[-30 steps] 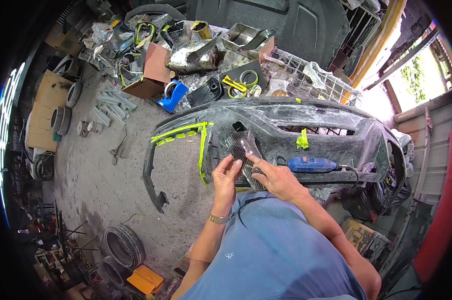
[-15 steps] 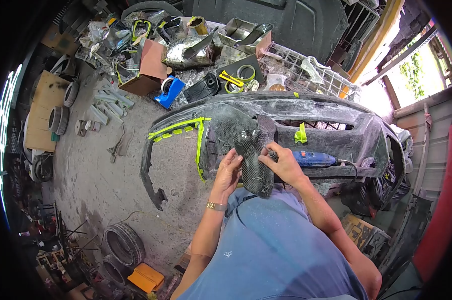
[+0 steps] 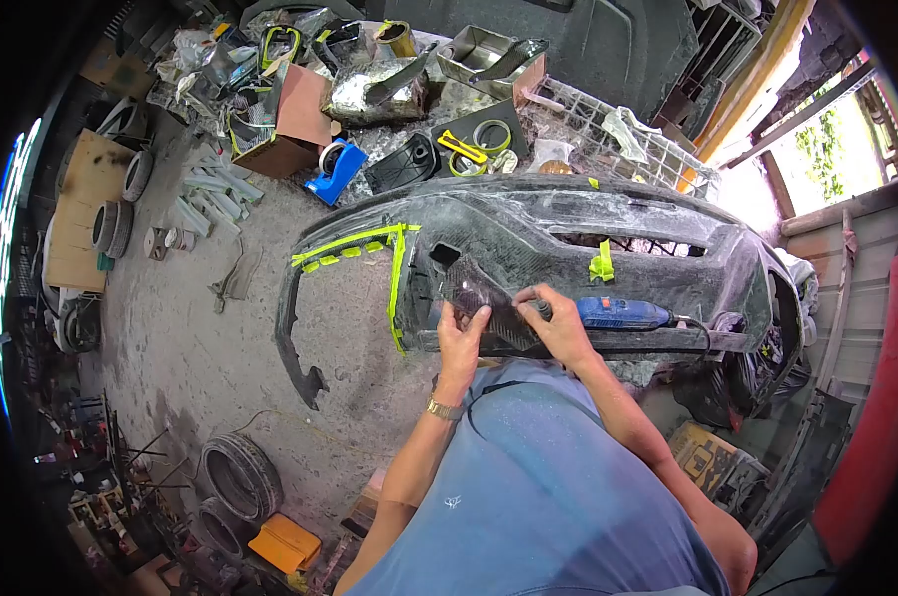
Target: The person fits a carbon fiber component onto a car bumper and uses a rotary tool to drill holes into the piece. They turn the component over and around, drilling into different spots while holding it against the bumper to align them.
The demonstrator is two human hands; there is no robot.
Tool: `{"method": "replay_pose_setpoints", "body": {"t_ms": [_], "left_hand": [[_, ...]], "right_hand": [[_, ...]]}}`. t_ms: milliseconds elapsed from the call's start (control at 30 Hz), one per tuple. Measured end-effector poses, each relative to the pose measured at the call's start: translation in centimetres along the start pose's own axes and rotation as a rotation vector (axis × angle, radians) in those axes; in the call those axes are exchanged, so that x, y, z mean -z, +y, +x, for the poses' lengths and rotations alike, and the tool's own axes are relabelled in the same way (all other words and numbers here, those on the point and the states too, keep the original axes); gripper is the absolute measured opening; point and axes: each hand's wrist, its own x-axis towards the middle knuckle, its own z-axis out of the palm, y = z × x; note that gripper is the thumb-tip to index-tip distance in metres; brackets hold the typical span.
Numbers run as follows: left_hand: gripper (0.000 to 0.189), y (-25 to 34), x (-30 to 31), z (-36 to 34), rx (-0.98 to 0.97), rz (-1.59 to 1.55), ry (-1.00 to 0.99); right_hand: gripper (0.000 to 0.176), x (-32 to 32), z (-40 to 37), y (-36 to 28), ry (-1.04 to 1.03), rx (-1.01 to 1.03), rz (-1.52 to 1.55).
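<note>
My left hand [image 3: 461, 336] pinches a dark carbon-fibre piece [image 3: 481, 290] between thumb and fingers, with the piece lying low over the bumper. My right hand [image 3: 558, 326] is closed around the black nose of a blue rotary tool [image 3: 622, 313]. The tool's body points to the right and a cord trails from its rear. Its tip is hidden by my fingers, close to the piece's right edge. Under both hands lies a dusty black car bumper [image 3: 469, 221], edged on the left with yellow-green tape [image 3: 399, 273]. A square hole shows in it beyond the piece.
Behind the bumper, a cluttered table holds a blue tape dispenser [image 3: 338, 171], a yellow cutter [image 3: 462, 146], tape rolls and a cardboard box [image 3: 288, 124]. A white wire rack [image 3: 657, 157] is at the back right. Tyres [image 3: 242, 477] and an orange item [image 3: 285, 546] lie on the floor.
The carbon-fibre piece has been turned and tilted away from my body, down toward the bumper. My left hand has shifted slightly right and lower; my right hand keeps the rotary tool in nearly the same place.
</note>
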Motion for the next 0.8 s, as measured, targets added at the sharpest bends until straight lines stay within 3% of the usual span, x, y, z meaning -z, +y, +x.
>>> {"method": "replay_pose_setpoints", "body": {"t_ms": [100,167,267,333,400,600,767,800], "left_hand": [[0.040,1.8,0.7,-0.2,-0.014,0.010,-0.038],[0.042,3.5,1.0,-0.4,0.034,-0.006,-0.153],[0.046,5.8,0.9,-0.3,0.130,-0.002,-0.303],[0.048,6.6,0.6,-0.3,0.187,-0.028,-0.399],[0.047,5.8,0.2,-0.5,0.192,-0.041,-0.341],[0.038,5.0,-2.6,-1.4,0.018,0.114,-0.168],[0.021,6.9,-3.3,-3.6,0.117,0.211,-0.190],[0.019,7.5,-4.1,-4.3,-0.113,0.410,-0.197]], "right_hand": [[0.023,1.8,1.5,-2.4,0.017,0.091,-0.035],[0.032,2.6,3.2,-4.1,0.045,0.374,-0.120],[0.035,2.9,4.7,-6.4,-0.043,0.408,-0.143],[0.035,3.5,5.1,-6.3,-0.135,0.319,-0.179],[0.032,3.7,5.5,-6.4,-0.242,0.173,-0.224],[0.030,3.9,5.0,-5.4,-0.142,0.206,-0.218],[0.021,6.5,1.9,-7.3,-0.084,0.204,-0.091],[0.019,6.9,1.1,-7.3,-0.035,0.209,-0.005]]}}
